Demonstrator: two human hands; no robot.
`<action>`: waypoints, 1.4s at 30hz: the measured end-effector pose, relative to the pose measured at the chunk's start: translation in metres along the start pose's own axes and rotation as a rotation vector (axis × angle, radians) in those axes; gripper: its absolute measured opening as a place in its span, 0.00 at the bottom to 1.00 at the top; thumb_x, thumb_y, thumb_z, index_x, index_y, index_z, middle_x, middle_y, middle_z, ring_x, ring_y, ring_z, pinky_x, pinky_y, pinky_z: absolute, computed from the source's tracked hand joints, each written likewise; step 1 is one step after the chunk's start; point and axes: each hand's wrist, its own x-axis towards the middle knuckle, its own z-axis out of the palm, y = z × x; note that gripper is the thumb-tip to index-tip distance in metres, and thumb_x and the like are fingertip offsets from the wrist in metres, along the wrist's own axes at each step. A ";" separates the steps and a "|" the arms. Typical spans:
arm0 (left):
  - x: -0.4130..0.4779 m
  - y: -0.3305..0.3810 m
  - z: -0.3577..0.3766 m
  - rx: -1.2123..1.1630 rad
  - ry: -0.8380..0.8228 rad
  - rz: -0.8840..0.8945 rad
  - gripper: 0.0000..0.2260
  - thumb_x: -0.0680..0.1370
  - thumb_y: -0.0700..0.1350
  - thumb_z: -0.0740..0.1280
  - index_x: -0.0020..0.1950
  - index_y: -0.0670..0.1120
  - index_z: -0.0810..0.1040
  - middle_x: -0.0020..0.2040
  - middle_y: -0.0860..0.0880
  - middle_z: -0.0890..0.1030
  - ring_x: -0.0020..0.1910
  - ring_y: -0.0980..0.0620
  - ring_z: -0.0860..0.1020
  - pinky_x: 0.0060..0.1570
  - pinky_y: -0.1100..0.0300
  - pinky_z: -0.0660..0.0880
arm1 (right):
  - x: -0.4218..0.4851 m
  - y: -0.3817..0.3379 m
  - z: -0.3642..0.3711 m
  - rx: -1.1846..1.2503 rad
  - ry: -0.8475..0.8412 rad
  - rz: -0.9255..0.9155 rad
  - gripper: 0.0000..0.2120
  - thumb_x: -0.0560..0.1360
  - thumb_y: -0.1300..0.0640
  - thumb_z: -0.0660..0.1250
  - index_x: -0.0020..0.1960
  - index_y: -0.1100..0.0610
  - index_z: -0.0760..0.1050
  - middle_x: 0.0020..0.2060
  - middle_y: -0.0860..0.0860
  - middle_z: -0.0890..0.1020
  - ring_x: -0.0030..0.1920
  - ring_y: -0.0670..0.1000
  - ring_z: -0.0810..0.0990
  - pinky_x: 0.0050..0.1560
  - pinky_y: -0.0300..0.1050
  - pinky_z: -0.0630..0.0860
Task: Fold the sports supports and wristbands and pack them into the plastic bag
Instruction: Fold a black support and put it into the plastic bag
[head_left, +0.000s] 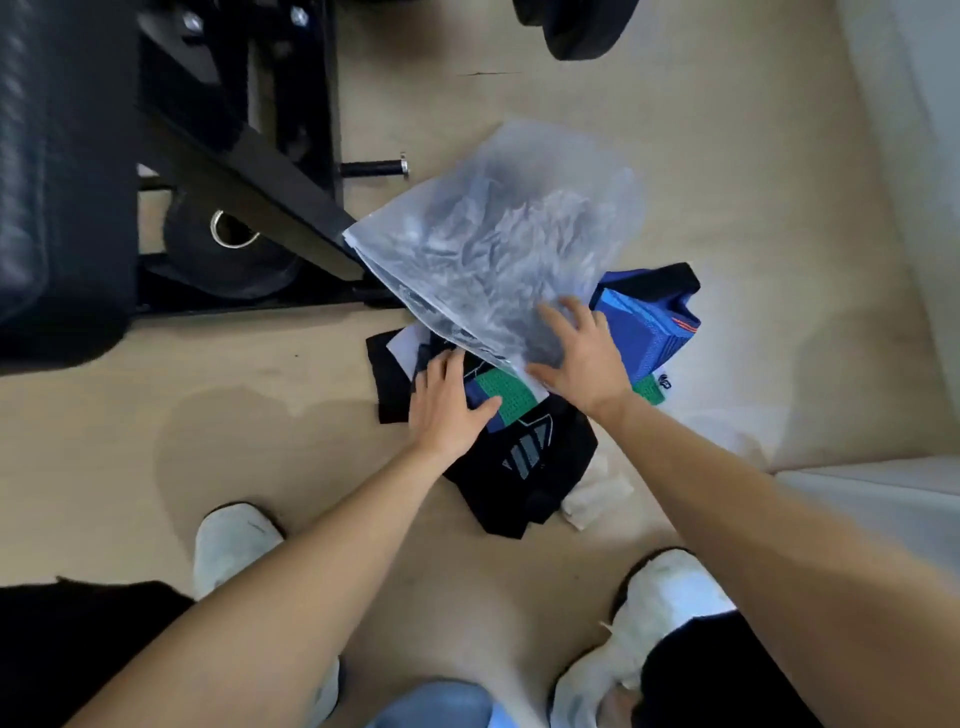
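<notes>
Plastic bag (498, 234) diagonal, mouth near-left | left hand (447, 405), right hand (582, 364): fingers (553, 322) spread flat

- I have the plastic bag (498, 244) on the floor (727, 182) ahead, its near edge lying over the pile of supports.
- The right hand (582, 358) rests on the bag's near corner; the left hand (447, 410) lies just left of it, on a wristband (506, 402) in the pile.
- Under the wristband, nearer to me, lies the large support (524, 467).
- Another support (649, 317) sits right of the bag, partly beneath it.
- A rolled piece (597, 493) lies just right of the large support's near end.
- The bench frame (249, 171) stands left of the bag and behind it, with a weight plate (228, 249) under it.
- My shoes flank the near floor: one (234, 540) left, one (660, 597) right.
</notes>
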 end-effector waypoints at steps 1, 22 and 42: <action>0.003 -0.003 0.009 0.024 0.020 0.005 0.38 0.75 0.63 0.70 0.79 0.50 0.60 0.75 0.47 0.67 0.72 0.43 0.66 0.68 0.46 0.69 | 0.006 0.007 0.004 0.038 0.061 -0.025 0.30 0.71 0.50 0.76 0.70 0.54 0.72 0.65 0.58 0.72 0.60 0.63 0.71 0.57 0.56 0.75; -0.040 -0.060 -0.010 0.017 0.216 0.116 0.25 0.76 0.53 0.73 0.71 0.52 0.71 0.64 0.51 0.74 0.63 0.50 0.75 0.53 0.50 0.77 | -0.012 0.012 -0.058 0.227 0.032 0.075 0.24 0.76 0.53 0.71 0.71 0.53 0.72 0.64 0.51 0.78 0.57 0.51 0.79 0.58 0.41 0.72; -0.053 -0.092 0.007 0.056 -0.116 0.180 0.16 0.71 0.45 0.79 0.56 0.51 0.80 0.51 0.54 0.79 0.51 0.50 0.80 0.49 0.61 0.73 | -0.120 0.012 0.045 0.540 -0.135 0.326 0.23 0.72 0.63 0.75 0.65 0.52 0.77 0.54 0.55 0.77 0.44 0.52 0.77 0.54 0.47 0.79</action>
